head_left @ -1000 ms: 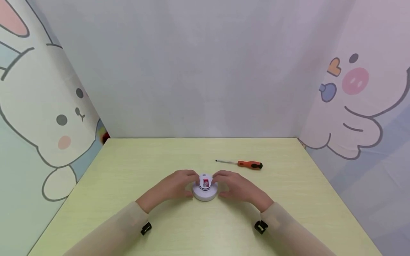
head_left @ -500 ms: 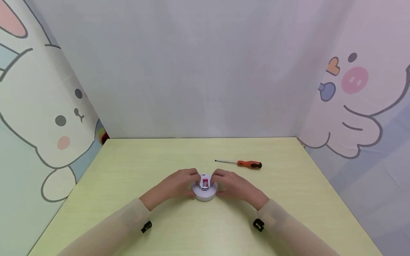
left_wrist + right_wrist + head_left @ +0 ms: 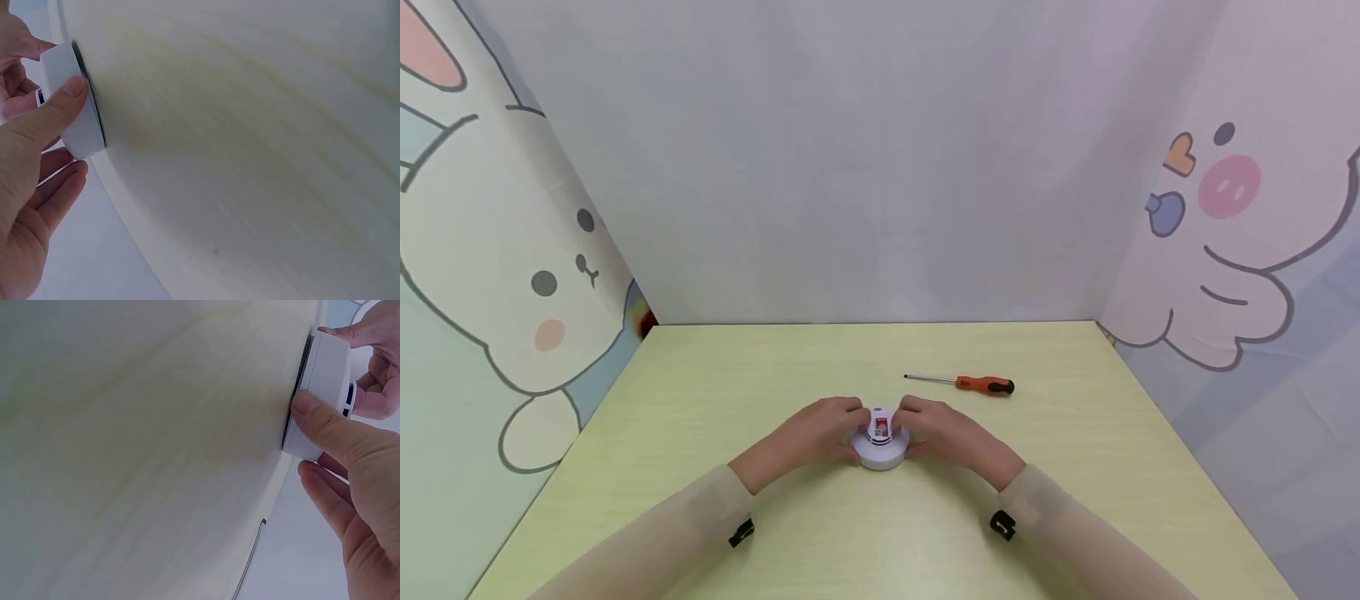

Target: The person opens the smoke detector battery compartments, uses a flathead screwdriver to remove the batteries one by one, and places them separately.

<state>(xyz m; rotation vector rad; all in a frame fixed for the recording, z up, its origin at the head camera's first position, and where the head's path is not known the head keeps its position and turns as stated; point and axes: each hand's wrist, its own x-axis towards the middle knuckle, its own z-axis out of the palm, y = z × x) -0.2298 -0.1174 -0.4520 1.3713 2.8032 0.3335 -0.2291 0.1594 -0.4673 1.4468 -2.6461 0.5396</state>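
- The left hand [image 3: 816,431] and right hand [image 3: 951,433] pinch the white smoke detector [image 3: 881,456] from opposite sides.
- Beyond the grip, rightward, lies a red-and-black-handled screwdriver [image 3: 977,383].

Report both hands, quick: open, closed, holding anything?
Left hand: closed, holding the left side of the white smoke alarm.
Right hand: closed, holding the right side of the same smoke alarm.

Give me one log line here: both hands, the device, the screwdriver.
left hand: grips white round device | right hand: grips same device | screwdriver: on table, untouched
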